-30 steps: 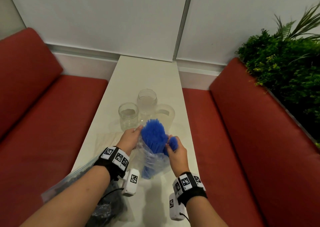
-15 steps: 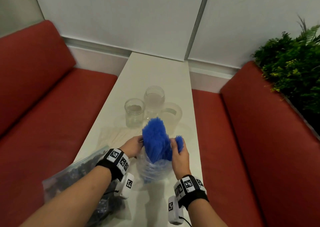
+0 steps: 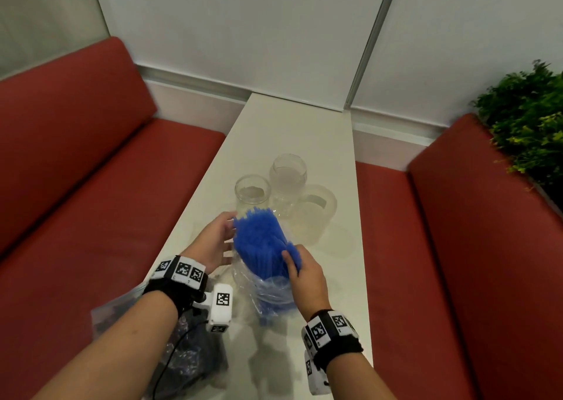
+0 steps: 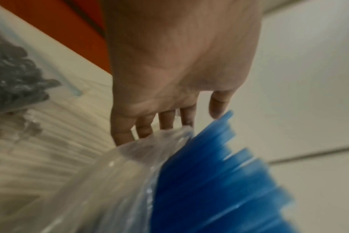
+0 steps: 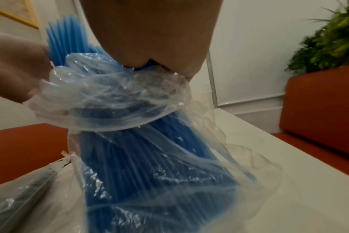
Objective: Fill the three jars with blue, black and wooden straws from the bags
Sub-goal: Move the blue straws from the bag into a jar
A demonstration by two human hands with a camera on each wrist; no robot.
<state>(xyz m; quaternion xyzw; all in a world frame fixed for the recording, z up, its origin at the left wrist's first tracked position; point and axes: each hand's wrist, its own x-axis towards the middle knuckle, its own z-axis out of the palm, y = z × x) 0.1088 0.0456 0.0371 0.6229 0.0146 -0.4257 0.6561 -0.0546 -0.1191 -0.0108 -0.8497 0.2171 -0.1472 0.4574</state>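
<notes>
A thick bundle of blue straws (image 3: 260, 242) stands upright in a clear plastic bag (image 3: 268, 296) whose rim is pushed down around it. My right hand (image 3: 304, 273) grips the bundle's right side, fingers curled round a clump of straws. On the other side my left hand (image 3: 216, 241) lies against the bundle with its fingers straight (image 4: 165, 121), touching the straws and the bag's edge. Three clear jars stand just beyond: a left one (image 3: 253, 194), a far one (image 3: 288, 175) and a wide right one (image 3: 318, 213). All look empty.
A bag of black straws (image 3: 189, 360) lies at the table's near left corner, and a flat bag of pale wooden straws (image 4: 50, 149) sits under my left hand. The narrow white table (image 3: 292, 131) has red benches (image 3: 91, 201) on both sides. A plant (image 3: 530, 119) stands at far right.
My left hand has opened its fingers beside the bundle. The bag's rim has slid lower on the straws. My right hand keeps its grip on the bundle's right side.
</notes>
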